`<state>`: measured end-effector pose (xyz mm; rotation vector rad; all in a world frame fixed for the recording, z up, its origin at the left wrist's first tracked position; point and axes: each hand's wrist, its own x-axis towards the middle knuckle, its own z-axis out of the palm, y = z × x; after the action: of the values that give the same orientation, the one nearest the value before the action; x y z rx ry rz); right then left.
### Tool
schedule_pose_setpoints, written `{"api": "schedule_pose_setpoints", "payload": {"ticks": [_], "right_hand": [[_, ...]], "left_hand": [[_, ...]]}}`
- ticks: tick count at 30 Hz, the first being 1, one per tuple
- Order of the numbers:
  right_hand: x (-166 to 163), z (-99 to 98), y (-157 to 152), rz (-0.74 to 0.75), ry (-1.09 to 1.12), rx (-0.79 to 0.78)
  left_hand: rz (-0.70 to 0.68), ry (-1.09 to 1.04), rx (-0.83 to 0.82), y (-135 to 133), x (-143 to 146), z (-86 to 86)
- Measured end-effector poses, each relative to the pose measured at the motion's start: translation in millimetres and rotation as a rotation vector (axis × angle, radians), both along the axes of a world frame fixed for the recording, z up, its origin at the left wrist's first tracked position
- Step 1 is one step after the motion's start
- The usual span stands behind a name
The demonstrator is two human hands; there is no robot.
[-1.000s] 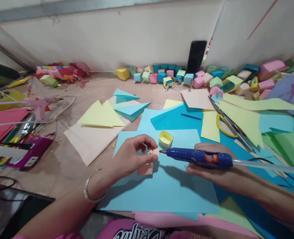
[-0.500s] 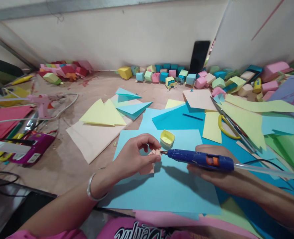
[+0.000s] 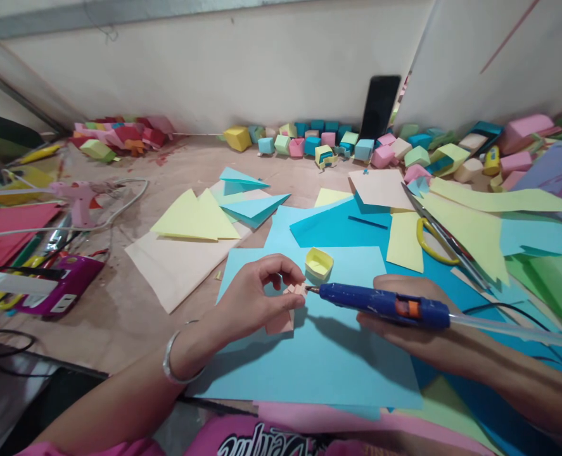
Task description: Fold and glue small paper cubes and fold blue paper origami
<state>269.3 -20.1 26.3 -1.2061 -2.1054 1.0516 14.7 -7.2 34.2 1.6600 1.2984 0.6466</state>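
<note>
We see a pink glue gun [image 3: 80, 201] at the table's [image 3: 119, 335] far left, then folded yellow paper [image 3: 190, 220]. Our left hand [image 3: 247, 291] pinches a small pale-pink paper piece [image 3: 296, 290] above a light blue sheet [image 3: 319, 370]. Just beyond sits a yellow paper box [image 3: 319, 264]. The blue glue gun [image 3: 380, 304], gripped in our right hand [image 3: 411, 335], points its tip at the piece; whether they touch, we cannot tell. Further right lie yellow-handled scissors [image 3: 438, 258].

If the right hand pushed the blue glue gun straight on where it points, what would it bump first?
Probably the small peach paper piece in the left hand: the blue glue gun in the right hand points at it. They may be touching; depth is unclear.
</note>
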Motion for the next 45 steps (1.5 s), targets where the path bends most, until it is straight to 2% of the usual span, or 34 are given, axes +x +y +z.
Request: {"api": "schedule_pose_setpoints", "payload": {"ticks": [7,9,12,15,18,21,25,29,32,35,39,45], "right_hand": [[-0.6,0.0,0.9,0.027,-0.043,-0.006],[0.5,1.5,1.0,-0.006,-0.046,-0.009],[3.1,3.5,0.8,-0.145,0.009,-0.020],[6.8,2.3,3.1,-0.325,0.036,-0.042],[14.2,-4.6,13.0,-0.362,0.032,0.031],[24.8,-13.4,29.7,-0.343,-0.007,0.164],[35.5,-20.6,48.6,-0.388,-0.137,0.394],[36.7,-23.0,53.4,-0.382,-0.162,0.393],[34.5,-22.9,51.9,-0.351,-0.160,0.352],[32.6,-22.5,50.6,-0.331,-0.154,0.330],[30.6,-22.8,49.5,-0.352,-0.163,0.324],[28.5,-21.1,47.6,-0.351,-0.162,0.301]], "left_hand": [[0.000,-0.026,-0.004,-0.1,0.0,1.0],[0.008,-0.036,0.008,0.1,-1.9,0.3],[0.010,-0.074,0.041,0.2,-5.0,-1.9],[0.011,-0.141,-0.008,-0.1,-7.3,-4.3],[0.015,-0.136,-0.021,0.5,-10.1,-4.2],[0.008,-0.009,0.112,5.2,-12.4,2.0],[-0.064,0.224,0.423,19.0,-6.6,14.1],[-0.211,0.394,0.613,35.4,9.1,14.1],[-0.287,0.571,0.652,44.4,19.7,7.2],[-0.356,0.660,0.646,49.4,24.3,1.8],[-0.451,0.661,0.681,53.1,22.6,0.2],[-0.484,0.596,0.703,51.0,17.9,-0.4]]}}
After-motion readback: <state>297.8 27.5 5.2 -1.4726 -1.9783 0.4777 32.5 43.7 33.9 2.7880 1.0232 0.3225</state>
